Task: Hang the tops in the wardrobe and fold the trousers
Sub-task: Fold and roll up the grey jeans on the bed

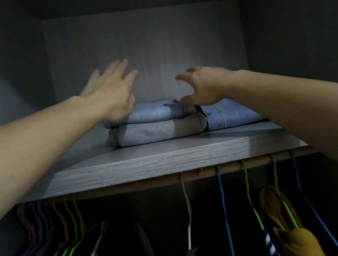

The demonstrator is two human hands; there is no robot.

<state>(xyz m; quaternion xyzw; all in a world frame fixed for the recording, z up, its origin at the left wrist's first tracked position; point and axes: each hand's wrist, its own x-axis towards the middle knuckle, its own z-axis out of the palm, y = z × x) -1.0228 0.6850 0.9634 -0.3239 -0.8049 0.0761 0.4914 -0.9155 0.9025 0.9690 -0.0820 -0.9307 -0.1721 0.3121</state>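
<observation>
Folded trousers lie on the wardrobe's upper shelf (147, 163): a light blue pair (153, 112) on top of a grey-blue pair (157, 131), and a blue denim pair (231, 115) beside them to the right. My left hand (111, 90) has straight fingers, its heel resting at the left end of the top pair. My right hand (201, 87) hovers just above the stack's right end, fingers loosely curled and holding nothing. Below the shelf, tops hang from the rail (254, 162), among them a yellow garment (289, 230).
Coloured hangers crowd the rail: a bunch at the left (69, 224), a pink one (186, 200) in the middle, blue (224, 206) and green (251, 198) ones to the right. The shelf's back wall (152, 44) and side walls enclose the space.
</observation>
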